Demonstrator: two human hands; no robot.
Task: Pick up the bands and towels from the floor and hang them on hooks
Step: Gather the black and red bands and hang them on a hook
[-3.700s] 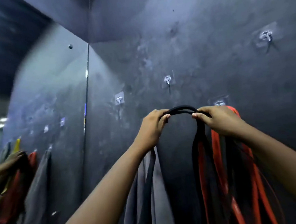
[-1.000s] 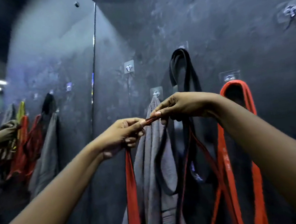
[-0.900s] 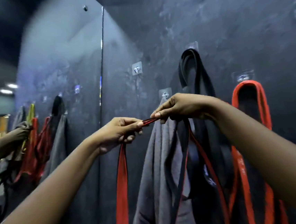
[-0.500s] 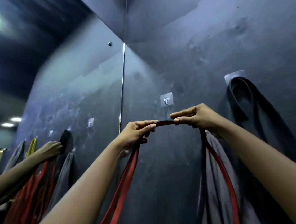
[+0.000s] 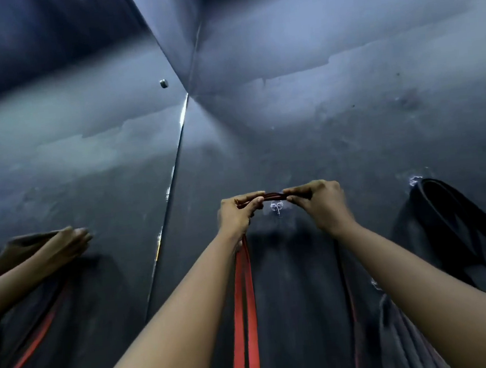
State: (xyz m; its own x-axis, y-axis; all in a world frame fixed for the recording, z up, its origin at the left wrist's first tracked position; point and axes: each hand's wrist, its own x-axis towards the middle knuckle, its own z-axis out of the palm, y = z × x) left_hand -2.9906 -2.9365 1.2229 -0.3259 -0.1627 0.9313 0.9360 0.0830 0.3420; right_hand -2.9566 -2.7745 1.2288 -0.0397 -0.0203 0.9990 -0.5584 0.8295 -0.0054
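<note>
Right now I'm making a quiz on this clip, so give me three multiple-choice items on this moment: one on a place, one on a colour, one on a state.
1. Where is the stretch of band between the two hands?
A. just above the wall hook
B. on the floor
C. draped over a forearm

2. What colour is the band that both hands hold?
A. yellow
B. red
C. white

3. What is the state of the hook between the hands?
A. bare
B. covered by a towel
C. holding a black band

Answers:
1 A: the left hand and right hand pinch it taut just over the hook.
2 B: the red band hangs down from the left hand.
3 A: its metal shows with nothing on it; the black band hangs further right.
</note>
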